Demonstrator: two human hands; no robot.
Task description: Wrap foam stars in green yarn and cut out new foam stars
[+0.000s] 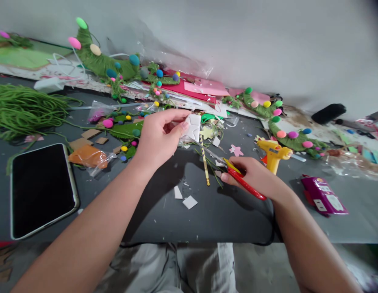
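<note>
Between the thumb and fingers of my left hand (160, 136) is a white foam piece (193, 127) with a shape outlined on it. My right hand (256, 175) grips scissors (242, 181) with red and yellow handles. The blades point left and their tips meet the lower edge of the foam piece; whether they are cutting into it I cannot tell. A pencil (205, 162) lies on the table below the blades. White foam scraps (190, 202) are scattered in front of my hands. A pink star cutout (237, 150) and a pale yellow cutout (206, 132) lie just beyond the scissors.
A yellow glue gun (272, 152) stands behind my right hand. At the left are a tablet (42, 189), green yarn (21, 110) and an orange packet (91, 156). Green wrapped crescents (106, 65) with pompoms line the wall. A purple packet (324, 195) lies at the right.
</note>
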